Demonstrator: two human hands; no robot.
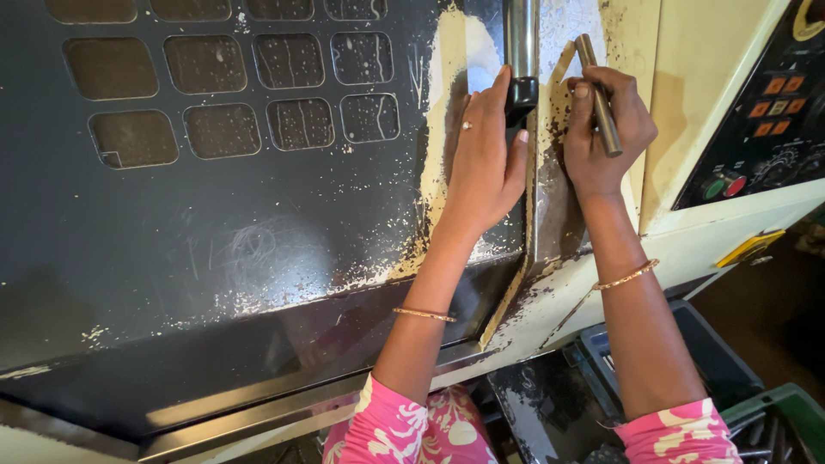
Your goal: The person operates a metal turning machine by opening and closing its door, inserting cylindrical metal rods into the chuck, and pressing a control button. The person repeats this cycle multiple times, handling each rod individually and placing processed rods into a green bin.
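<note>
The left hand lay flat against the dark sliding door of a machine, at the door's right edge. Its fingers were stretched upward and held close together, while the thumb hooked round the black foot of the vertical metal door handle, so the hand gripped the handle's lower end. A ring showed on one finger and a thin bangle circled the wrist.

Just right of the door handle, the right hand was closed round a short steel rod. The rod stood nearly upright, tilted slightly, with its upper end sticking out above the fist and its lower end below the curled fingers. That hand rested against the cream machine frame, where the paint was chipped and flaking. A bangle sat on this forearm too.

Left of the door handle, the door carried rows of rounded rectangular windows, speckled with pale spots, and its dark paint was scratched and worn away near the edge. Far right of the door handle, a black control panel held orange keys with a green and a red button below them. Below the door handle, past the pink flowered sleeves, a dark bin stood beside a green crate that held metal pieces.
</note>
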